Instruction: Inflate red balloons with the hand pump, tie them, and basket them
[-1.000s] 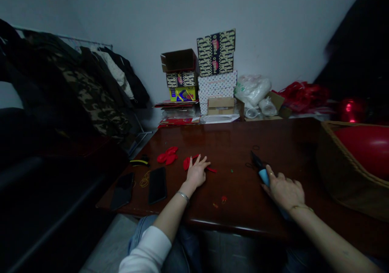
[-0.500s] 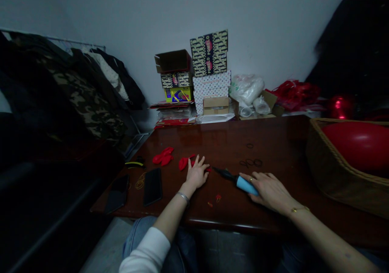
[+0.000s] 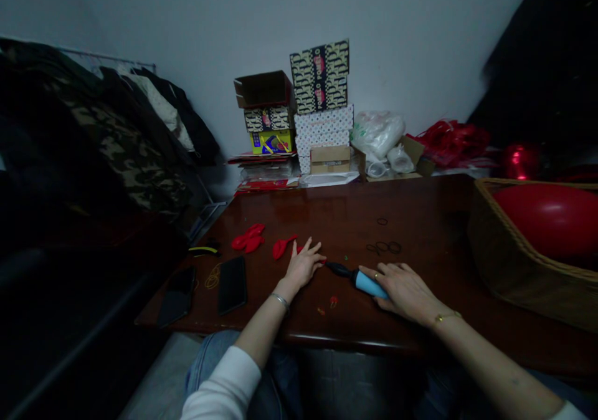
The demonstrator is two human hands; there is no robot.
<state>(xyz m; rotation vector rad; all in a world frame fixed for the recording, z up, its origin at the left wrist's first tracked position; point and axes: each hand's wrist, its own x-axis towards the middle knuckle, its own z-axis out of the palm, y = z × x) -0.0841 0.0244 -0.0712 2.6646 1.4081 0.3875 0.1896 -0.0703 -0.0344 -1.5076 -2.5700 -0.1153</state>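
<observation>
My left hand [image 3: 303, 267] is palm down on the brown table with its outer fingers spread. A limp red balloon [image 3: 299, 249] lies mostly hidden beneath it, and its red neck shows by the thumb and forefinger. My right hand [image 3: 405, 290] is wrapped round a light-blue hand balloon pump [image 3: 370, 284], which lies low over the table. The pump's black nozzle [image 3: 337, 268] points left and meets the red neck; whether it is inside cannot be seen. Left of my left hand lies another red balloon [image 3: 281, 247], with a bunch of red balloons [image 3: 248, 238] farther left.
Two dark phones [image 3: 232, 285] and yellow rubber bands [image 3: 213, 276] lie at left. Black bands [image 3: 383, 247] sit beyond the pump. A wicker basket [image 3: 509, 270] with a big red balloon [image 3: 554, 220] stands right. Stacked boxes [image 3: 322, 127] line the back.
My right hand has brought the pump left, so its nozzle now reaches the red neck at my left fingers. My left hand has shifted slightly. The whole view has moved a little.
</observation>
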